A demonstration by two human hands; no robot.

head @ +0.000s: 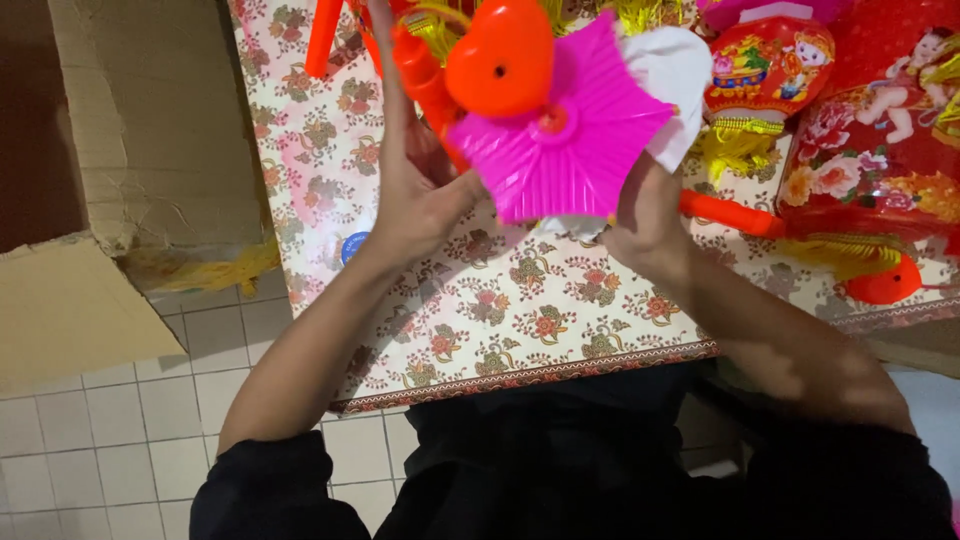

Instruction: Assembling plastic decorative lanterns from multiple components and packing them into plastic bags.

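Observation:
I hold a toy lantern above the flowered tablecloth [480, 320]. Its bright pink ribbed star-shaped cap [565, 130] faces me, with an orange heart-shaped piece [500, 58] and an orange handle [425, 75] beside it. White fabric [672, 75] shows behind the pink cap. My left hand [415, 175] grips the lantern from the left, fingers stretched up along the orange handle. My right hand [645, 215] supports it from below right, mostly hidden behind the pink cap.
Several red and gold paper lanterns [870, 150] with yellow tassels lie on the table's right. An orange stick [725, 213] and an orange piece [885, 285] lie near them. A large cardboard box [150, 110] stands at left over the white tiled floor [120, 440]. A blue cap [353, 245] lies on the cloth.

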